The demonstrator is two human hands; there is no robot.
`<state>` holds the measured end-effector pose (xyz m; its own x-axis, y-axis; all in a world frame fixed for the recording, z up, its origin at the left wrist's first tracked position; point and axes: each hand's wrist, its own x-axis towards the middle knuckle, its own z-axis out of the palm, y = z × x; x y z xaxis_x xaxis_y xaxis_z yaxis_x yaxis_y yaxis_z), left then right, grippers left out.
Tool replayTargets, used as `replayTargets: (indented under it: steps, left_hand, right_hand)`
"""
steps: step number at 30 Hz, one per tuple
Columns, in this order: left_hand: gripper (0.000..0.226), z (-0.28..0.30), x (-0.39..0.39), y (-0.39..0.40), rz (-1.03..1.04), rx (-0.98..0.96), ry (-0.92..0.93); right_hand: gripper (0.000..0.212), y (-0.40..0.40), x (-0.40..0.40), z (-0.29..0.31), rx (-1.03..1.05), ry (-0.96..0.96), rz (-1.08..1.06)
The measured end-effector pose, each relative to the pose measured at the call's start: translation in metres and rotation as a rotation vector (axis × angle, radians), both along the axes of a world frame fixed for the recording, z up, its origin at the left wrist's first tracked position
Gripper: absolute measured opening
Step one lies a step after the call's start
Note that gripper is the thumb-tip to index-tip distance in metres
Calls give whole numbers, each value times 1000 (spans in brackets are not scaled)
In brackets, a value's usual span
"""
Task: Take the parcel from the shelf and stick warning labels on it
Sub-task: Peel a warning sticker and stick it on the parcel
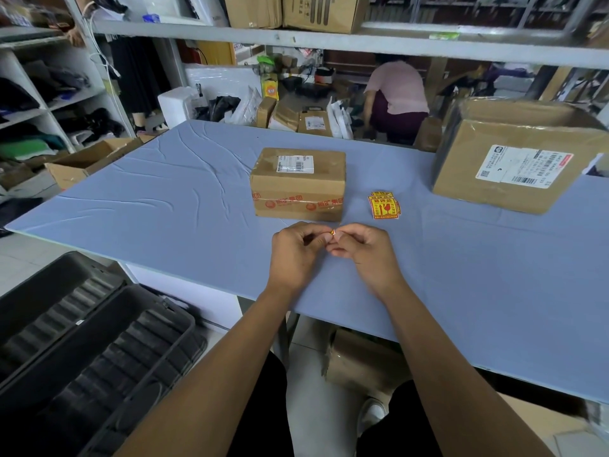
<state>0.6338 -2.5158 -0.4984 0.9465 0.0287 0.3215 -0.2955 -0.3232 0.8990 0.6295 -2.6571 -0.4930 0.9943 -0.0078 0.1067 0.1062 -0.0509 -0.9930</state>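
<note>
A small brown cardboard parcel (298,184) with a white shipping label and red printed tape lies on the blue table (164,206), just beyond my hands. A small stack of yellow-and-red warning labels (383,205) rests to its right. My left hand (295,253) and my right hand (362,250) meet in front of the parcel, fingertips pinched together on one warning label (333,232). Only a tiny yellow-red edge of that label shows between the fingers.
A larger cardboard box (517,156) with a shipping label stands at the table's far right. A black ribbed case (85,341) lies open on the floor at my left. A metal shelf (329,41) carries boxes overhead. A person (397,100) crouches behind the table among parcels.
</note>
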Motion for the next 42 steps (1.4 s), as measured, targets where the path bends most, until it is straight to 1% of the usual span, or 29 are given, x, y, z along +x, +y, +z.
replayTargets:
  steps: [10, 15, 21, 23, 27, 30, 33, 36, 39, 42]
  left_hand:
    - [11, -1, -1, -1, 20, 25, -13]
    - [11, -1, -1, 0, 17, 30, -11]
    - [11, 0, -2, 0, -4, 6, 11]
    - [11, 0, -2, 1, -18, -28, 26]
    - [11, 2, -2, 2, -41, -71, 49]
    - [9, 3, -2, 2, -38, -79, 59]
    - [8, 5, -3, 2, -24, -96, 62]
    - [9, 7, -4, 2, 10, -125, 88]
    - [19, 6, -1, 5, 84, -183, 117]
    - [24, 7, 1, 6, 126, -242, 146]
  right_hand:
    - [18, 2, -2, 4, 47, 26, 0]
    - [24, 2, -2, 3, 27, 24, -12]
    - [26, 1, 0, 1, -3, 10, -35]
    - [25, 0, -1, 1, -16, -3, -35]
    - [15, -1, -2, 2, -40, -13, -23]
    - [16, -2, -3, 3, -56, -9, -14]
    - [22, -1, -5, 3, -92, -19, -9]
    - [20, 2, -5, 2, -136, -21, -32]
    - [17, 2, -5, 3, -166, -7, -116]
    - [16, -9, -4, 5, -351, 0, -191]
